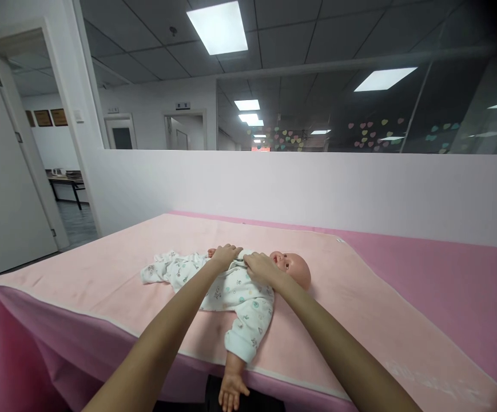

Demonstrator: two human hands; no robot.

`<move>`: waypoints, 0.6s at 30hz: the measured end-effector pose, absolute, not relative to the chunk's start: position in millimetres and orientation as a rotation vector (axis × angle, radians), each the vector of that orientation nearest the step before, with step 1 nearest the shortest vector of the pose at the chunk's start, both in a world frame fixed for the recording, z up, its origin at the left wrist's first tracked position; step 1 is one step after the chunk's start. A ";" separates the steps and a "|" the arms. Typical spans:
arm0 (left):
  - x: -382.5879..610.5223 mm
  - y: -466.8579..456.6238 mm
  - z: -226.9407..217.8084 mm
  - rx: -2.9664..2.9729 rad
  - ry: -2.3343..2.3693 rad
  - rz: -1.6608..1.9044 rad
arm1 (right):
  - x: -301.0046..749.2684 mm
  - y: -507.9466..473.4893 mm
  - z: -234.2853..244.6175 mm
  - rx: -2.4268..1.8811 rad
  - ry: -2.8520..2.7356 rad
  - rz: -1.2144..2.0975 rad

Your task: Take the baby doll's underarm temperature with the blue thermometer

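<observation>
Head cam: baby doll [293, 268] lies face-up on the pink blanket [102, 269], one arm dangling off the near edge. Left hand [226, 254] and right hand [260, 266] both pinch its onesie [239, 292] at the chest. Cloth's probably soft and floppy and the doll light, so I'd grip the fabric edges.

One doll [293, 269], one romper [239, 293], one pink blanket [360, 303]

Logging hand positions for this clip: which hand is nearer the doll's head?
Right. The right hand rests on the doll at its upper chest, next to the head; the left hand is on the chest too, farther toward the legs.
</observation>
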State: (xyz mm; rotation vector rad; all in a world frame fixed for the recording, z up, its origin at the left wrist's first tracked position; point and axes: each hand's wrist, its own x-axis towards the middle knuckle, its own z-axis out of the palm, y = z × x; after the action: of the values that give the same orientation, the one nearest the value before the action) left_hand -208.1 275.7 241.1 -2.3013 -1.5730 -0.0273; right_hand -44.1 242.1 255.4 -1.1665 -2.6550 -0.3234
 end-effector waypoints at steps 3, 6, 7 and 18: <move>-209.1 274.7 239.7 -2.315 -1.623 -0.058 | -41.7 237.3 261.0 -1.090 -2.657 -0.368; -210.3 276.1 232.0 -2.292 -1.653 -0.173 | -39.3 234.8 265.0 -1.067 -2.649 -0.403; -211.2 276.5 228.2 -2.271 -1.665 -0.252 | -37.2 234.8 265.7 -1.065 -2.648 -0.409; -219.7 276.7 208.2 -2.162 -1.713 -0.795 | 37.7 263.0 237.7 -1.401 -1.916 0.101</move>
State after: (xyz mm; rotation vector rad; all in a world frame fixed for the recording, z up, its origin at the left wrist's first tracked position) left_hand -219.7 276.7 208.2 -2.1623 -1.7128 -0.7948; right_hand 37.7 263.0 237.7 -1.4009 -1.9159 0.1007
